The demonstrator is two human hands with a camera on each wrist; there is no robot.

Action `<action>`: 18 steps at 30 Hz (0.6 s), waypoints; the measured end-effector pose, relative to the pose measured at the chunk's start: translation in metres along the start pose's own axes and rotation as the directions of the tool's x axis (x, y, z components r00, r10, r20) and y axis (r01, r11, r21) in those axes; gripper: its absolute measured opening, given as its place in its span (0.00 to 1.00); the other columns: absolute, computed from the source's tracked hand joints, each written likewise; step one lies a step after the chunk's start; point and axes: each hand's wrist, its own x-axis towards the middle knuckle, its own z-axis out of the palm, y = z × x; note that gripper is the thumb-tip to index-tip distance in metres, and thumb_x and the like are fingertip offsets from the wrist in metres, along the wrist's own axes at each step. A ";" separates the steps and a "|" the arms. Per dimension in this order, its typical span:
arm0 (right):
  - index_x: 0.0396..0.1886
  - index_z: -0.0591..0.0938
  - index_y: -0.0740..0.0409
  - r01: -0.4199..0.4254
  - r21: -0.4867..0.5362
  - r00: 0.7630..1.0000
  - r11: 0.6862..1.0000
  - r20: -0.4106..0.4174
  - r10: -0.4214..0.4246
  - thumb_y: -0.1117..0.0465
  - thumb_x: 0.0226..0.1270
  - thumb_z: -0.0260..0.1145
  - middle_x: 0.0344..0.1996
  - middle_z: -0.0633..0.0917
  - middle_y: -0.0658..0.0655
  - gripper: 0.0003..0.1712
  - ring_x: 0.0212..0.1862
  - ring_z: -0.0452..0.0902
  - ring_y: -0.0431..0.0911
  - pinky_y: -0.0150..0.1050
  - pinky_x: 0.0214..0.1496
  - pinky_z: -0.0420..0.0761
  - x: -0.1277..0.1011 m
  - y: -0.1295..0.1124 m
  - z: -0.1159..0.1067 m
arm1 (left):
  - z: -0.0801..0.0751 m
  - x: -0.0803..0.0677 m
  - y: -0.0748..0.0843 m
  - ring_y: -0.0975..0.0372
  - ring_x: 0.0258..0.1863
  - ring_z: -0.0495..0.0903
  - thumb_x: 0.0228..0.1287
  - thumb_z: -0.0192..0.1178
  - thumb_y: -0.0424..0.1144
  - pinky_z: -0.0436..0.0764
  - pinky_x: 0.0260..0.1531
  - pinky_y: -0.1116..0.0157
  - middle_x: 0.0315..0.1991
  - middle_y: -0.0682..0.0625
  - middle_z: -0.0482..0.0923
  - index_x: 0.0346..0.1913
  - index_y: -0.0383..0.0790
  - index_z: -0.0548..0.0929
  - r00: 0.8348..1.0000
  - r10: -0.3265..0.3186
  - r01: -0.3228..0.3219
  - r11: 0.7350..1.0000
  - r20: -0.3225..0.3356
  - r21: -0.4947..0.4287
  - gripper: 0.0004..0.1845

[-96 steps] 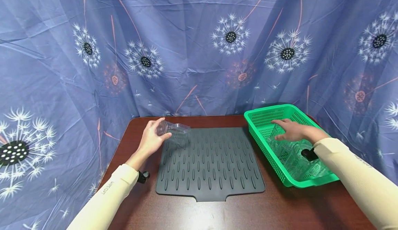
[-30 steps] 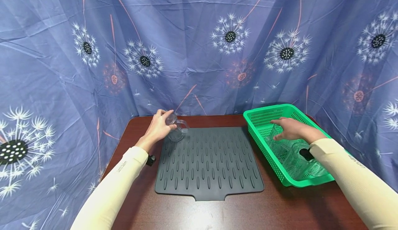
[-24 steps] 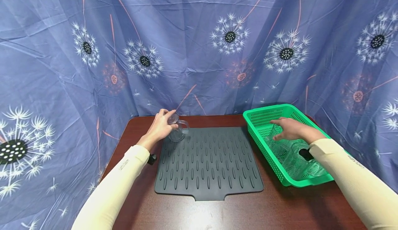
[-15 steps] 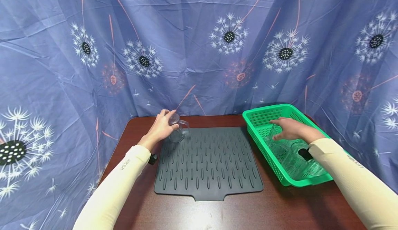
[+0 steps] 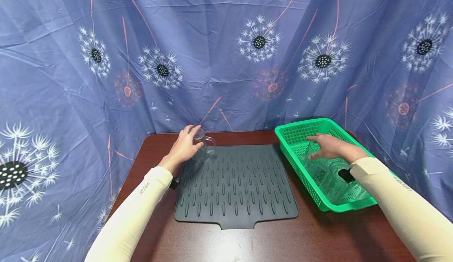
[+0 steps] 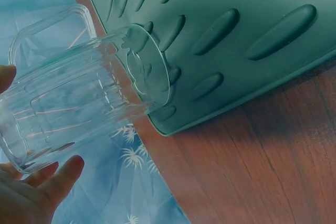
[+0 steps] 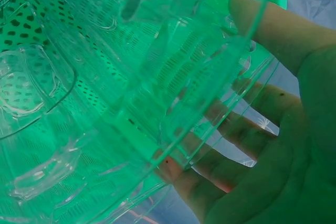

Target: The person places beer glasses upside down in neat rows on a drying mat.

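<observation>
A clear glass mug (image 5: 201, 155) stands upside down on the back left corner of the dark ribbed mat (image 5: 237, 183), its handle pointing right. My left hand (image 5: 182, 147) is spread around the raised base. In the left wrist view, the fingers (image 6: 62, 179) stand slightly off the mug's side, and the thumb tip is near its base. My right hand (image 5: 329, 147) reaches into the green basket (image 5: 303, 172), thumb and fingers apart around a glass mug (image 5: 313, 148). In the right wrist view, its fingers (image 7: 226, 129) show through clear glass, loosely extended.
More clear glass mugs (image 5: 334, 183) lie in the basket under the right forearm. The brown wooden table (image 5: 269, 240) carries mat and basket. A blue curtain (image 5: 219, 57) with dandelion prints hangs behind its back edge.
The mug was held tilted over the mat, then set down on its back left corner. Most recently the left fingers have loosened from it. The right hand has stayed over the basket.
</observation>
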 end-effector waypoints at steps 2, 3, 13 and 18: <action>0.73 0.66 0.70 0.000 0.003 1.000 1.000 0.000 0.000 0.51 0.63 0.73 0.66 0.67 0.82 0.46 0.66 0.63 0.78 0.68 0.60 0.71 0.000 0.001 0.000 | 0.001 -0.001 0.000 0.44 0.75 0.56 0.68 0.64 0.47 0.71 0.64 0.41 0.78 0.41 0.53 0.79 0.55 0.59 1.000 0.002 -0.002 1.000 -0.010 -0.003 0.39; 0.73 0.66 0.70 -0.001 0.005 1.000 1.000 0.001 0.001 0.51 0.63 0.73 0.66 0.67 0.82 0.46 0.66 0.63 0.78 0.68 0.59 0.71 0.000 0.001 0.000 | 0.001 -0.001 0.000 0.44 0.75 0.56 0.68 0.64 0.47 0.71 0.63 0.41 0.78 0.41 0.52 0.79 0.55 0.59 1.000 0.000 0.000 1.000 -0.015 -0.005 0.40; 0.73 0.66 0.70 0.000 0.020 1.000 1.000 0.003 0.000 0.47 0.63 0.73 0.63 0.69 0.83 0.48 0.63 0.68 0.76 0.65 0.57 0.74 -0.003 0.001 0.001 | 0.004 -0.013 -0.004 0.41 0.76 0.54 0.68 0.65 0.44 0.69 0.63 0.38 0.79 0.39 0.48 0.81 0.52 0.53 0.999 0.003 -0.005 0.999 -0.038 -0.051 0.44; 0.74 0.65 0.70 0.001 0.026 1.000 1.000 0.008 -0.001 0.48 0.64 0.73 0.63 0.68 0.83 0.47 0.63 0.68 0.76 0.66 0.56 0.74 -0.003 0.000 0.000 | 0.006 -0.024 -0.008 0.40 0.75 0.56 0.66 0.66 0.42 0.68 0.65 0.39 0.78 0.37 0.49 0.81 0.50 0.50 0.998 0.007 -0.011 0.998 -0.069 -0.066 0.47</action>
